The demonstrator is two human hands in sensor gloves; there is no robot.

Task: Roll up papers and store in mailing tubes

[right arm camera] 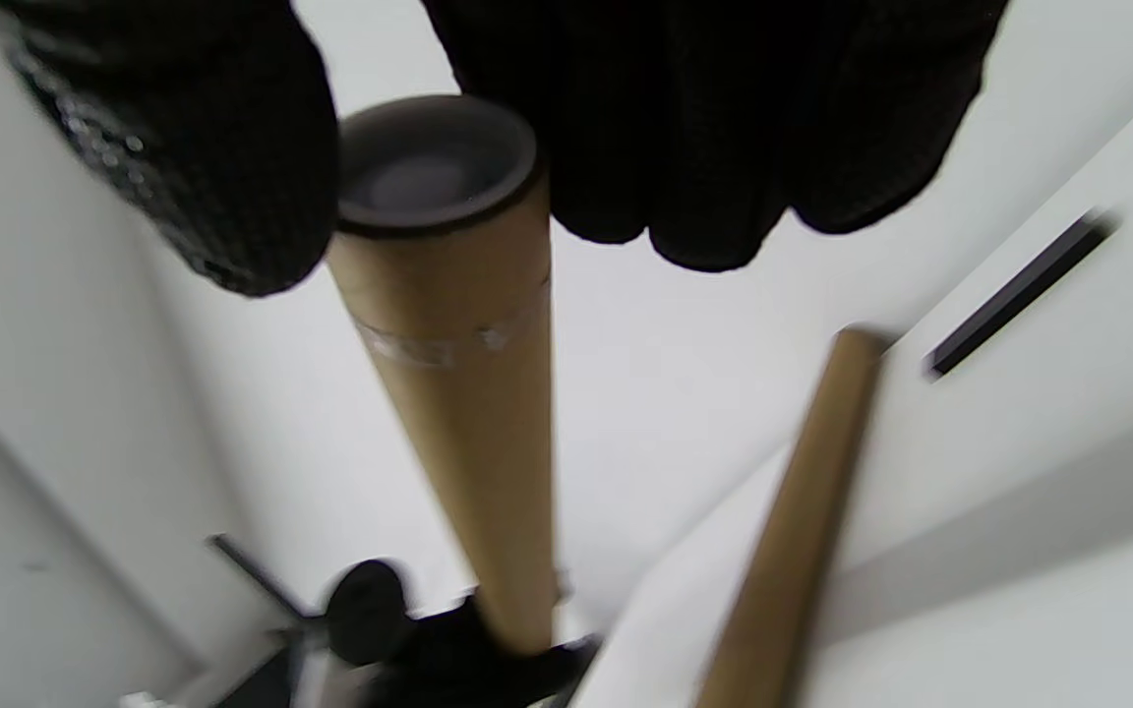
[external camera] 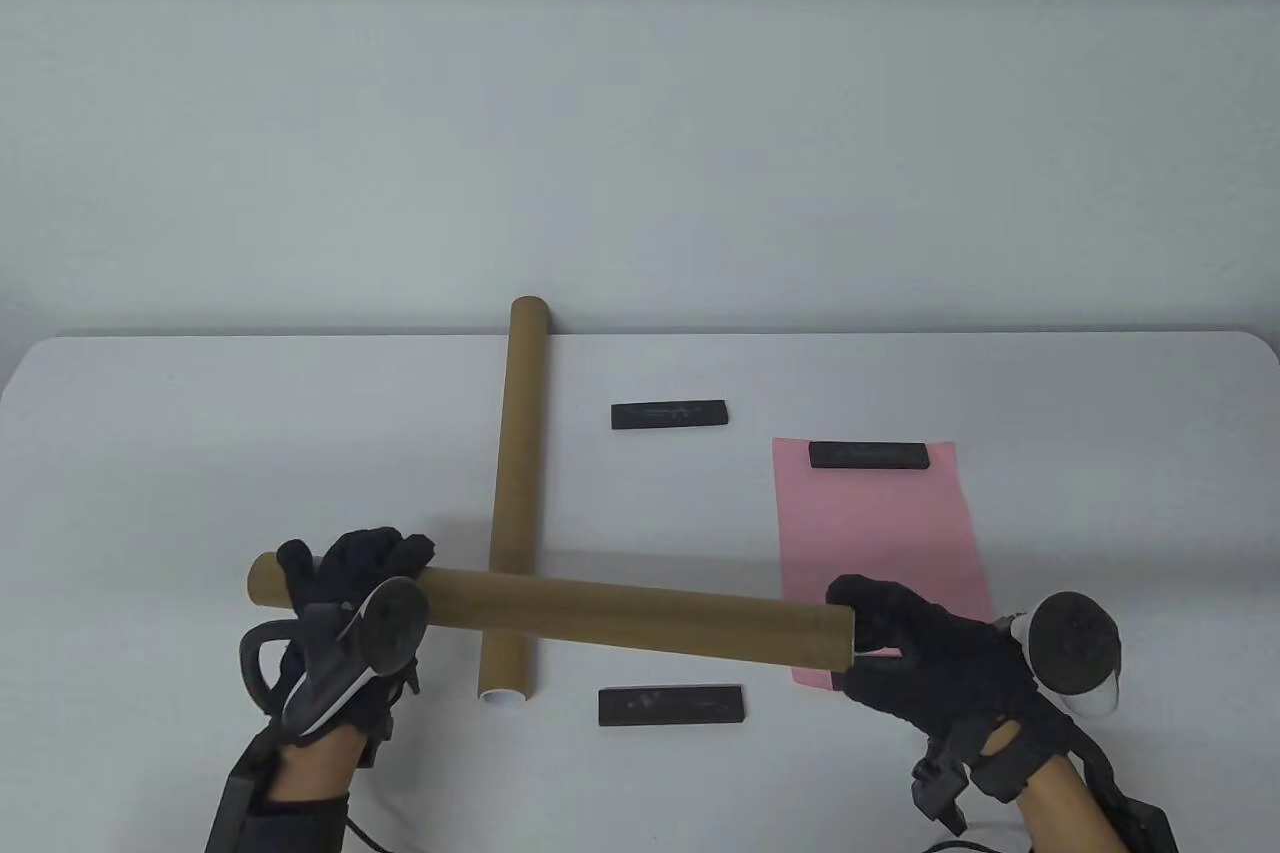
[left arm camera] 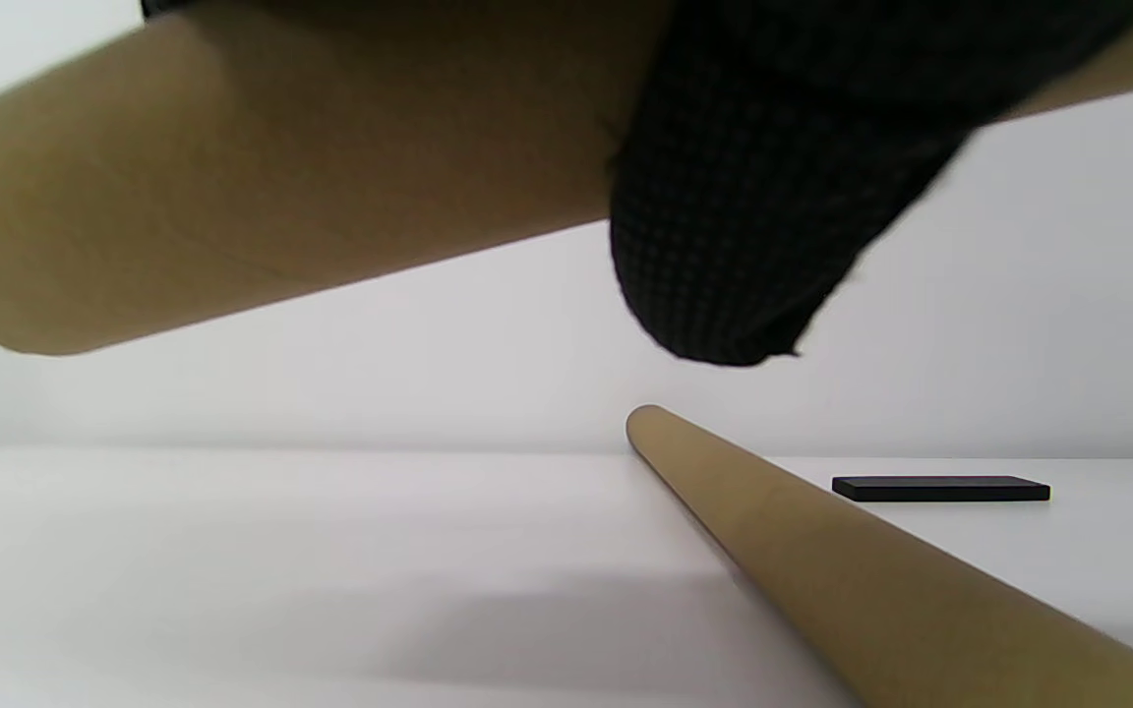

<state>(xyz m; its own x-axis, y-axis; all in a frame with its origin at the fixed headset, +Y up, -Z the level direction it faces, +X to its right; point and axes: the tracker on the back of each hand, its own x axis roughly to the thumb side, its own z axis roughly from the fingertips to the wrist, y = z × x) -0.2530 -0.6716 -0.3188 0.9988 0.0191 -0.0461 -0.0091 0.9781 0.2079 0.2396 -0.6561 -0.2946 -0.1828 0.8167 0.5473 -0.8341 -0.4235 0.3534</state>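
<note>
A brown mailing tube (external camera: 620, 613) hangs level above the table's front, crossing over a second brown tube (external camera: 515, 493) that lies on the table pointing away from me. My left hand (external camera: 365, 568) grips the raised tube near its left end; the left wrist view shows that tube (left arm camera: 232, 197) under a gloved finger (left arm camera: 744, 197). My right hand (external camera: 868, 625) holds its right end. There the dark cap (right arm camera: 429, 167) sits in the tube (right arm camera: 468, 393), with the thumb on one side and the fingers (right arm camera: 724, 147) on the other. A pink paper (external camera: 880, 533) lies flat at the right.
One black weight bar (external camera: 870, 455) rests on the pink paper's far edge. Another bar (external camera: 669, 415) lies mid-table and a third (external camera: 670, 706) near the front edge. The lying tube (left arm camera: 871, 580) shows a white near end (external camera: 505, 693).
</note>
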